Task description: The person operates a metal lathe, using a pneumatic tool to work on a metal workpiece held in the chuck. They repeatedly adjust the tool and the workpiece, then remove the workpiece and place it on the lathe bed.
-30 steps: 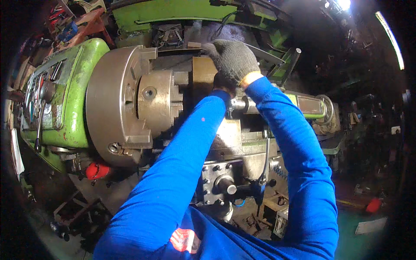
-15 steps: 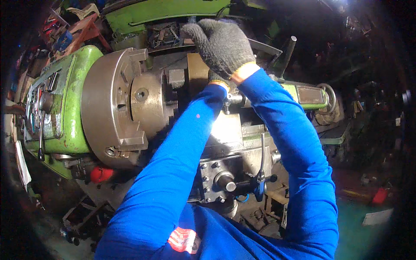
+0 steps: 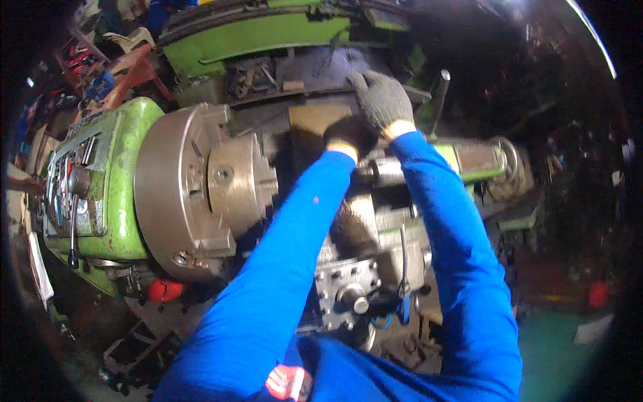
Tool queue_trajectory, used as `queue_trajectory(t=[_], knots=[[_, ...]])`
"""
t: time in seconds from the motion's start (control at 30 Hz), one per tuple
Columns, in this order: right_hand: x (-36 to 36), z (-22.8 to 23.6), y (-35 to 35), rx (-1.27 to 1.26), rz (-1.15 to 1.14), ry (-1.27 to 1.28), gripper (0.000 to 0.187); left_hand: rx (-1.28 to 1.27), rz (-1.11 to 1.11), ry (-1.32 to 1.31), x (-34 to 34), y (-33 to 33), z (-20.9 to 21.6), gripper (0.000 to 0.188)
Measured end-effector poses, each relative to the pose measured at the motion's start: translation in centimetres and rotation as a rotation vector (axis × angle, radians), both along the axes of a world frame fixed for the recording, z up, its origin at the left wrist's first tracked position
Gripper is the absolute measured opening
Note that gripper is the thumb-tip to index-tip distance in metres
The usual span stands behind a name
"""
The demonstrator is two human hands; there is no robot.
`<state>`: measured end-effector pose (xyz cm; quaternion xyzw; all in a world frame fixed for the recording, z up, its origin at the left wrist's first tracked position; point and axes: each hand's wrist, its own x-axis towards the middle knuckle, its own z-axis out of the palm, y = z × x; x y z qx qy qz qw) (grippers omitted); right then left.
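At nine o'clock, the large round grey-steel chuck (image 3: 161,187) seems to hold the smaller stepped steel chuck (image 3: 242,184); what's left doesn't show. The tan flat-faced block (image 3: 315,116) is at twelve, near the grey-gloved right hand (image 3: 384,100) and dark-gloved left hand (image 3: 351,133); neither's grip can be told. The red-and-white shirt patch (image 3: 284,382), at six, is unreadable.

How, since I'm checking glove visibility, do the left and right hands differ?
The right hand is well lit; the left hand is in dark shadow. The right hand sits higher in the picture than the left hand. The right hand's knit texture shows, while the left hand's fingers can't be made out. Both have gloves and blue sleeves.
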<state>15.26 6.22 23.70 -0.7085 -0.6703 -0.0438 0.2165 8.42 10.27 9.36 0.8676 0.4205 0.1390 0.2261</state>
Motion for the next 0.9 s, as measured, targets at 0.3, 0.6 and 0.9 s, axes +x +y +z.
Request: queue_trajectory(t=[0.3,0.6,0.9], knots=[[-0.7,-0.5,0.1,-0.103,-0.091,0.003,0.052,-0.086,-0.019,0.032,-1.9,-1.1,2.9,0.047],[11.3,-7.9,0.7,-0.166,-0.073,0.34,0.047,0.011,-0.518,0.261,-1.2,-1.0,3.8,0.044],[5.1,-2.4,-6.2,-0.028,-0.066,0.567,0.046,-0.12,-0.033,0.415,-2.0,0.8,-0.7,0.044]])
